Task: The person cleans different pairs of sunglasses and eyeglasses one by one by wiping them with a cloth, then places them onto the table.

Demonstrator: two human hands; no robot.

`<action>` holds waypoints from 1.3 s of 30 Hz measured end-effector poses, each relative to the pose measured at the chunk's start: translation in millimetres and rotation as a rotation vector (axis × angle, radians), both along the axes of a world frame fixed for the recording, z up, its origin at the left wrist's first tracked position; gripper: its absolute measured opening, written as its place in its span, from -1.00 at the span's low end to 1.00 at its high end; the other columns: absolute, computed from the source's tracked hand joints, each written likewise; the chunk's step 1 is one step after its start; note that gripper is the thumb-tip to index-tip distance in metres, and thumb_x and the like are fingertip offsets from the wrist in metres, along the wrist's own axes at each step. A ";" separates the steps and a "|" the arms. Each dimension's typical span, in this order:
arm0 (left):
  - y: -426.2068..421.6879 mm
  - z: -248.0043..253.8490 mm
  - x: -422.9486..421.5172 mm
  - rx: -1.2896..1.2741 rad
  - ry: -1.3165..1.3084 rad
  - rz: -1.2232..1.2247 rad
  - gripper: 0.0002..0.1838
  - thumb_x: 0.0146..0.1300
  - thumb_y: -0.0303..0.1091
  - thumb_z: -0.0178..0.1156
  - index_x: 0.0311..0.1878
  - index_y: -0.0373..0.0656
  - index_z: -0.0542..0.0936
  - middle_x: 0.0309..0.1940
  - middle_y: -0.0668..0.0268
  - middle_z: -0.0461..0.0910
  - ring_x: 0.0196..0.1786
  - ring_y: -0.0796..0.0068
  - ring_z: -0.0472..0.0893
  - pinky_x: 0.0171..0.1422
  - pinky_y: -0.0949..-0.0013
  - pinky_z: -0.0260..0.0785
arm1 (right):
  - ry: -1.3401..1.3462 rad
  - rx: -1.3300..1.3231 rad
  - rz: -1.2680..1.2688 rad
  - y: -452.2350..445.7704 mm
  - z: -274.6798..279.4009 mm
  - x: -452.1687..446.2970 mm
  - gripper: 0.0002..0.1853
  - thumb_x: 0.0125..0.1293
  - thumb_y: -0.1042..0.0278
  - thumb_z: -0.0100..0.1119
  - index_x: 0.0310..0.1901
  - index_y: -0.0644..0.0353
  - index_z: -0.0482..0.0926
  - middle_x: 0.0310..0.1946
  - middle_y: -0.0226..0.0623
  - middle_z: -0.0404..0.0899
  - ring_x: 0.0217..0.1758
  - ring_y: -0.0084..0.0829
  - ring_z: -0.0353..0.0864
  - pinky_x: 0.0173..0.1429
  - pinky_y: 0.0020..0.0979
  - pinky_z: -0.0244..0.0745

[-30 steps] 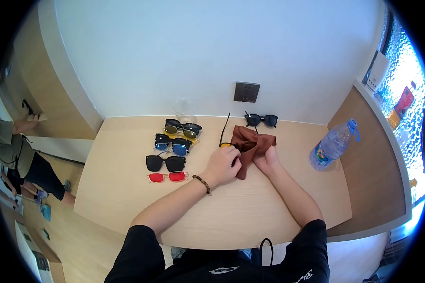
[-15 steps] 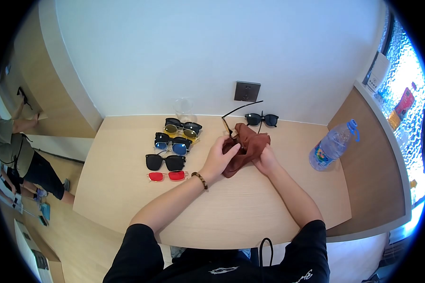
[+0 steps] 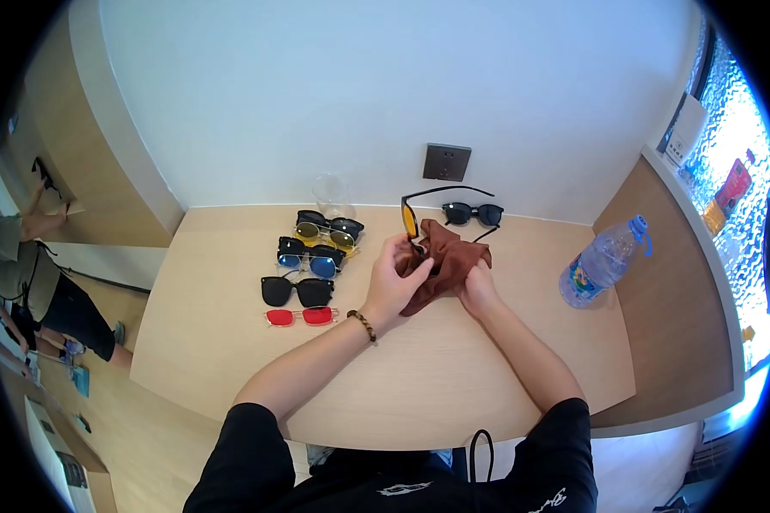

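Note:
Above the middle of the table, my left hand [image 3: 393, 278] grips a pair of glasses [image 3: 410, 219] with a black frame and an orange-yellow lens. One thin temple points up and to the right, and the other lens is hidden by the cloth. A brown cloth [image 3: 451, 260] is bunched around the lower part of the glasses. My right hand [image 3: 479, 291] is closed on the cloth's right side. Dark sunglasses [image 3: 472, 214] lie just behind, near the wall.
On the left are red-lens glasses [image 3: 301, 317], black sunglasses [image 3: 297, 291], blue-lens glasses [image 3: 321, 266], yellow-lens glasses [image 3: 344, 240] and a clear cup [image 3: 333, 197]. A plastic bottle [image 3: 597, 263] stands right, beside a wooden partition [image 3: 678, 316]. Another person [image 3: 38, 265] stands far left.
The glasses have turned, so their orange-yellow lens now shows upright above the cloth and the temple reaches further right. My left hand has shifted from over the frame to the cloth's left side.

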State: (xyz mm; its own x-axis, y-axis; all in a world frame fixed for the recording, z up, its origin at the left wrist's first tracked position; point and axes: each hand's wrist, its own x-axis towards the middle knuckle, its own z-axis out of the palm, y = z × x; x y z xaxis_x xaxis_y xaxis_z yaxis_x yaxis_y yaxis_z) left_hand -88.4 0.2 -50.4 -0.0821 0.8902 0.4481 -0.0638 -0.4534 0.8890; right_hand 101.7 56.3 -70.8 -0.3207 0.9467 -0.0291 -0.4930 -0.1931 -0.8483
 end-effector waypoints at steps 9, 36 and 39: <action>5.2 4.8 -3.8 -0.107 -0.346 0.123 -0.57 0.48 -0.46 0.26 0.35 -0.27 0.46 -0.10 0.40 0.53 -0.18 0.72 0.56 -0.16 0.57 0.52 | -0.045 -0.009 -0.237 -8.0 -2.9 -8.4 -0.74 0.59 0.38 0.02 0.21 0.23 0.51 0.15 -0.30 0.59 0.25 -0.40 0.58 0.26 -0.35 0.56; 4.5 2.5 -17.2 -0.375 -0.424 -0.154 -0.65 0.50 -0.32 0.02 0.14 -0.34 0.62 -0.31 0.35 0.56 -0.57 0.71 0.36 -0.59 0.53 0.25 | 0.077 0.229 0.024 1.3 34.2 16.4 -0.79 0.57 0.28 0.07 -0.24 0.18 0.39 -0.07 -0.38 0.57 -0.09 -0.56 0.44 -0.09 -0.46 0.46; 4.8 -5.0 -15.6 -0.375 -0.299 -0.220 -0.69 0.51 -0.36 0.06 0.14 -0.31 0.64 -0.33 0.38 0.59 -0.54 0.75 0.39 -0.57 0.56 0.25 | -0.046 0.082 0.136 -22.0 86.0 1.4 -0.75 0.63 0.19 0.03 -0.09 0.22 0.52 0.00 -0.34 0.62 -0.03 -0.55 0.55 0.03 -0.46 0.54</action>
